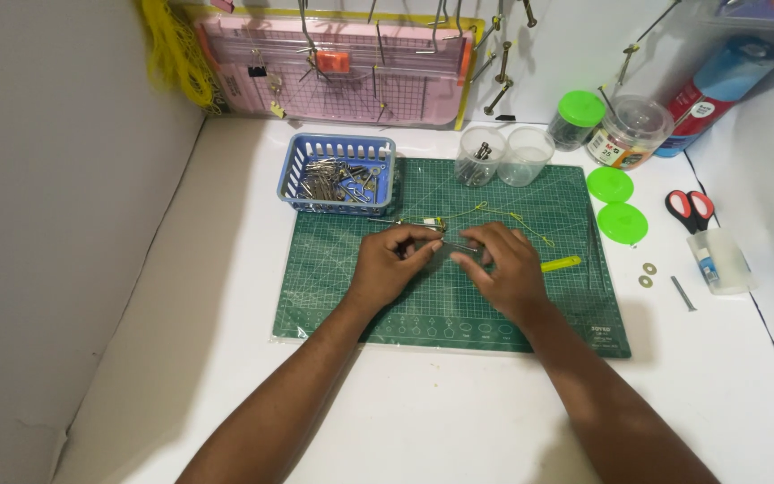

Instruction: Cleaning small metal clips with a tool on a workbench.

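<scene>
A small metal piece (448, 244), too small for us to identify, sits pinched between our two hands above the middle of the green cutting mat (342, 296); our left hand (393, 264) closes its fingertips on one end of it, our right hand (505, 266) curls over the other end, fingers bent and gripping; the two hands meet thumb to thumb. A thin yellow thread (508, 217) loops across the mat just beyond our fingers, and a yellow-handled tool (560, 263) lies just beside the right hand. At the mat's far edge stands a blue basket (338, 146) filled with metal parts, with two clear cups (503, 154) side by side near it, one holding bolts. On the white counter (441, 421) to the right lie two green lids (615, 202), a green-capped jar (578, 117), a clear round tub (632, 130), red-handled scissors (690, 208), a small clear box (721, 260), two washers (647, 274) and a bolt (683, 293). Against the back wall leans a pink board (342, 76) hung with hooks and clips; yellow cord (172, 49) hangs beside it.
</scene>
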